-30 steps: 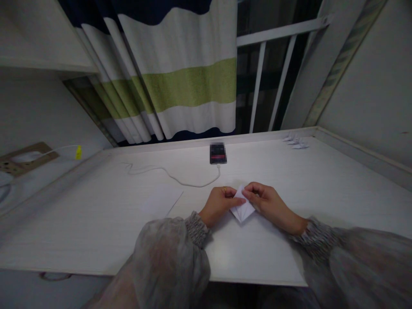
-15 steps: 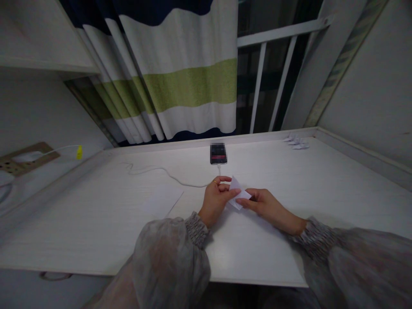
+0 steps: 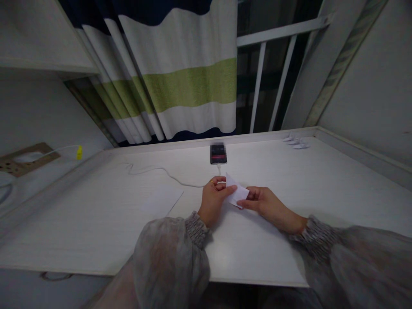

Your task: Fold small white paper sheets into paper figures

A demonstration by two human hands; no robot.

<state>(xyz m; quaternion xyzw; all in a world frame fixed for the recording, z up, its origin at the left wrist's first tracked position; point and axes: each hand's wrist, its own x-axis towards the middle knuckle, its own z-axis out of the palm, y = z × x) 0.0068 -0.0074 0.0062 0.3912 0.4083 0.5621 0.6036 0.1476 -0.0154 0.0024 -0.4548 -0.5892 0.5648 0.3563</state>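
A small folded piece of white paper [image 3: 236,192] is held just above the white desk [image 3: 96,231], between both hands. My left hand [image 3: 215,200], with a ring on one finger, pinches the paper's left side with fingers closed. From the right, my right hand [image 3: 267,205] grips its lower right edge, fingers curled. Both wrists rest near the desk surface in grey sleeves.
A flat white sheet [image 3: 161,201] lies left of my hands. A phone [image 3: 218,153] sits farther back with a white cable [image 3: 161,171] running left to a wall socket [image 3: 22,158]. Small folded paper shapes [image 3: 296,142] lie at the far right corner. Curtain and window bars stand behind.
The folded paper has been lifted off the desk and turned, moving slightly farther away. Both hands have shifted with it; my right hand now grips from below and right.
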